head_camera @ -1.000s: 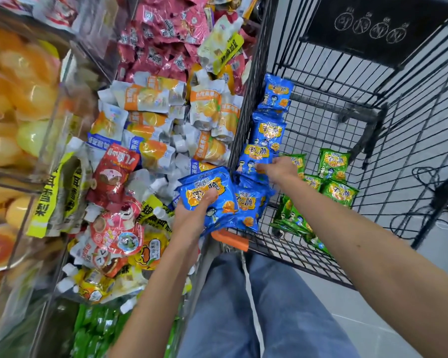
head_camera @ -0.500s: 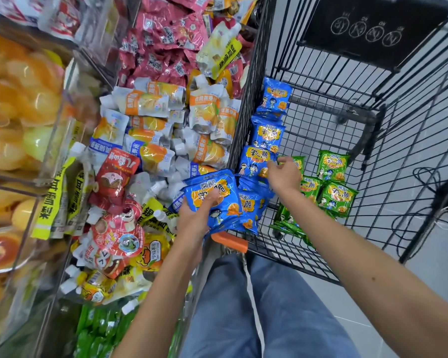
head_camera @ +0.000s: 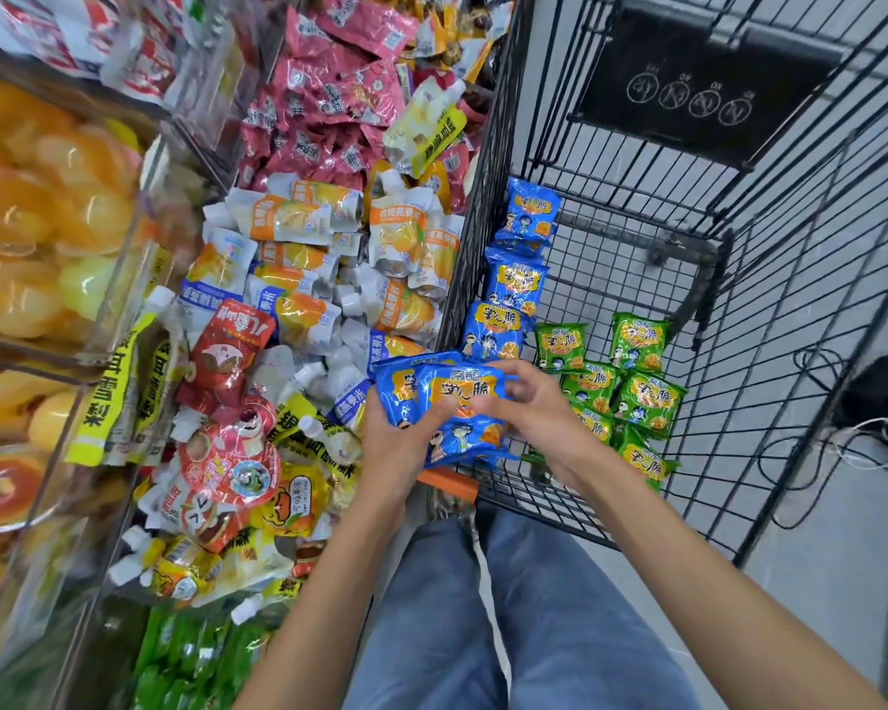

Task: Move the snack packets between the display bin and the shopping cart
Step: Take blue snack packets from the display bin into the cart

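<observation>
My left hand grips a stack of blue snack packets over the near left corner of the black wire shopping cart. My right hand pinches the top packet of that stack from the right. Three more blue packets lean in a row against the cart's left wall. Several green packets lie on the cart floor to the right of my hands. The display bin on the left is heaped with orange, white, red and pink pouches.
Clear tubs of orange and yellow jelly cups stand at the far left. A black sign panel hangs on the cart's far end. Cables lie on the grey floor at right. My legs in jeans are below.
My right hand has come back from the blue packets along the cart wall to the stack in my left hand. The stack is now thicker, and the left hand has barely moved.
</observation>
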A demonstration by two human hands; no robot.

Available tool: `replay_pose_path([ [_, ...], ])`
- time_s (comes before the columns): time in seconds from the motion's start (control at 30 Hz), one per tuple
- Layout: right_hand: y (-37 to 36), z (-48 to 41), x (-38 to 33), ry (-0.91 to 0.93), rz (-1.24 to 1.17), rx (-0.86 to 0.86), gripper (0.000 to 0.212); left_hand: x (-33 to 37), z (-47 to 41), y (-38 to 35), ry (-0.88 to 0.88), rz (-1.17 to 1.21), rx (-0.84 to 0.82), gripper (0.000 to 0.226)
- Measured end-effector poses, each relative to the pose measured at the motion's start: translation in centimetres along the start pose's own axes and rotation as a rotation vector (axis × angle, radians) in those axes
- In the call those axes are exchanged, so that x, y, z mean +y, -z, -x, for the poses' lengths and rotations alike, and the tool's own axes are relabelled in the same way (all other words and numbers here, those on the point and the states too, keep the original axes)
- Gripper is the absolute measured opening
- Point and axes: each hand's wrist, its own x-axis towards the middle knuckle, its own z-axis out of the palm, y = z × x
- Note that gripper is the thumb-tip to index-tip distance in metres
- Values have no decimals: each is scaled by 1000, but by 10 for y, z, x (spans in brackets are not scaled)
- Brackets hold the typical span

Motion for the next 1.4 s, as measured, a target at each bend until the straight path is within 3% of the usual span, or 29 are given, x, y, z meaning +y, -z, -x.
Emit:
replay_pose_path([
  [0.1,19,-16,-4,-75,-239,129,37,5,0,-2,21,-80,29,76],
  [0.2,40,-49,-10,-106,-317,362,39,6,-7,0,6,-70,94,50],
  [0.37,39,-104,-3,-141,-142,447,45,2,-16,5,3,-67,126,20],
  [0.47,28,-124,5,-133,-12,445,43,0,-17,7,16,-54,112,25],
  [0.6,24,-134,14,-57,241,582,54,-3,-18,7,26,-23,113,37],
  [0.7,24,-132,19,-30,392,596,65,-8,-18,7,9,-14,113,18],
  [0.83,26,-128,25,-18,421,573,72,-6,-17,4,0,-27,123,15],
  [0.97,26,-113,24,-12,415,590,62,0,-14,1,-7,-55,119,19],
  [1.07,20,-90,15,107,345,647,31,4,-11,-3,-24,-64,108,24],
  [1.13,13,-68,6,190,165,541,19,9,-9,-9,-42,-82,89,25],
  [1.27,5,-26,-8,162,16,105,21,20,-10,-27,-155,-139,7,10],
  [1.33,10,-22,-14,120,-41,95,35,27,-15,-36,-250,-220,-25,11],
  [1.4,21,-29,-25,80,-179,136,36,34,-25,-43,-388,-440,-7,18],
])
